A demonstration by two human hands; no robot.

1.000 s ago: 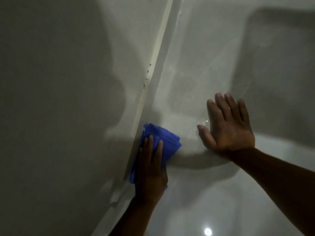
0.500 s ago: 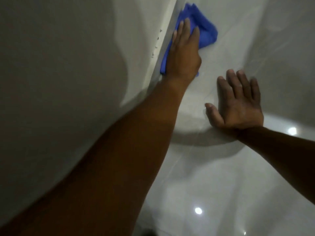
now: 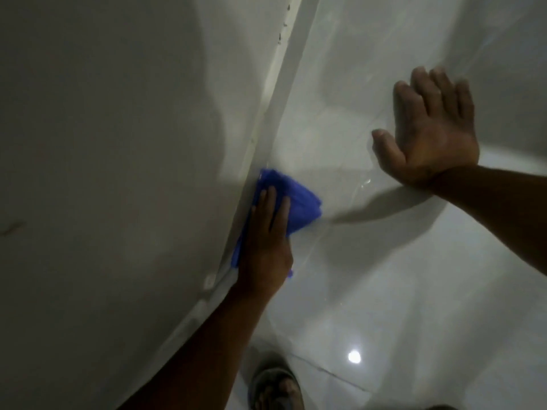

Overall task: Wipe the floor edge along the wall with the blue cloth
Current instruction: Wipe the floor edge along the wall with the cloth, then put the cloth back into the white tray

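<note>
A folded blue cloth [image 3: 299,202] lies on the glossy white tiled floor [image 3: 384,291], tight against the pale skirting strip [image 3: 266,113] at the foot of the grey wall [image 3: 118,143]. My left hand [image 3: 266,247] presses flat on the cloth, fingers pointing away from me along the edge, and covers its near half. My right hand [image 3: 432,134] rests palm down on the floor to the right, fingers spread, holding nothing.
A sandalled foot [image 3: 275,386] shows at the bottom edge. Small dark specks [image 3: 285,16] dot the skirting further along. A ceiling light reflects as a bright spot [image 3: 354,356] on the tiles.
My left hand first pushed the cloth far forward along the wall edge, then pulled it back toward me to about where it started. The right hand stayed planted on the floor.
</note>
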